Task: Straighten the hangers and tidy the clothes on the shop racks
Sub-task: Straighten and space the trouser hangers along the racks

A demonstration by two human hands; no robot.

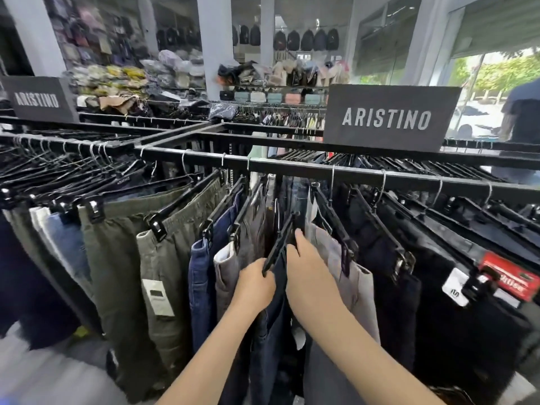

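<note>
A black clip hanger point(282, 244) carrying dark navy trousers point(273, 317) hangs from the black rack rail point(292, 166) in the middle of the view. My left hand point(255, 283) grips the hanger's near end, fingers curled round it. On the hanger's right side my right hand point(306, 268) holds it, with the fingers reaching up along the bar. Olive trousers point(122, 258), blue jeans point(200, 282) and grey trousers point(226, 273) hang to the left. Light grey trousers point(359, 287) and black trousers point(438, 287) hang to the right.
A dark ARISTINO sign point(388, 118) stands on the rack at the right, another sign point(38, 99) at the left. Several empty hangers point(58, 173) crowd the left rail. More racks, shelves of bags and pillars fill the back. A person point(523, 112) stands at the far right.
</note>
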